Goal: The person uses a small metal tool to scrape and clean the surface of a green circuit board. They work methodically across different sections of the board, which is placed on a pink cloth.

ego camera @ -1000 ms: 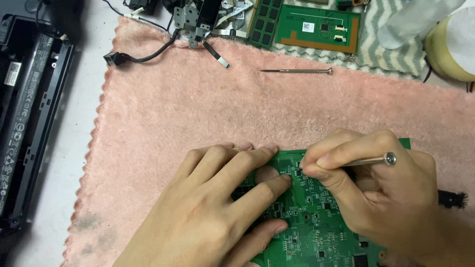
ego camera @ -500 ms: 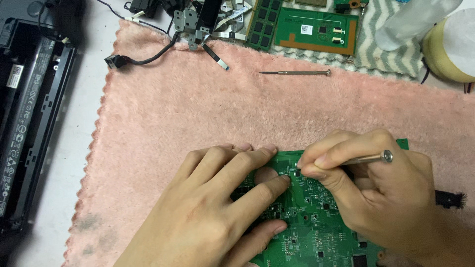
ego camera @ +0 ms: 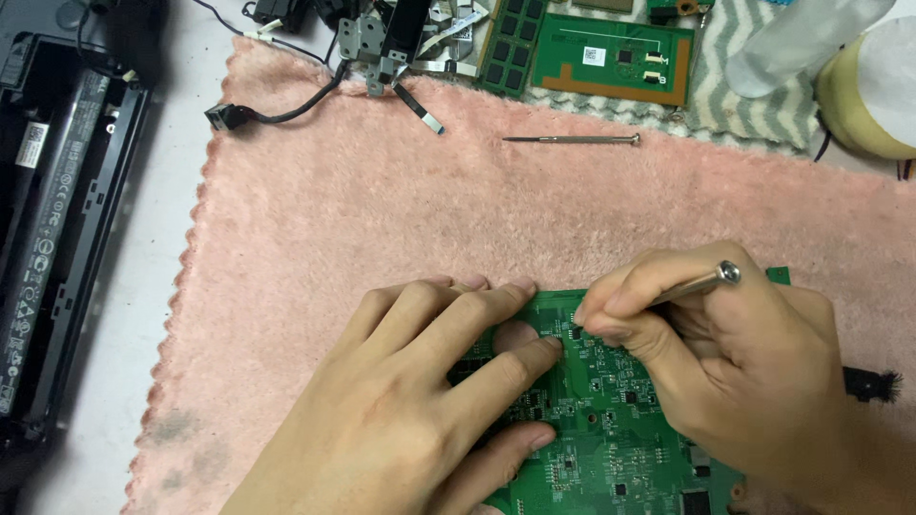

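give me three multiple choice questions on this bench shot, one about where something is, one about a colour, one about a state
1. Where does the spare screwdriver lie?
A. on the pink towel, beyond the hands
B. inside the black laptop case
C. on top of the green board

2. What colour is the circuit board under the hands?
A. blue
B. green
C. red

3. What is the right hand doing?
A. resting open and empty
B. pinching a slim metal tool with its tip down at the board
C. gripping a cable

Answers:
1 A, it lies loose on the towel near the far edge.
2 B, the board is green with small dark chips.
3 B, fingers close round the tool while the left hand lies flat on the board.
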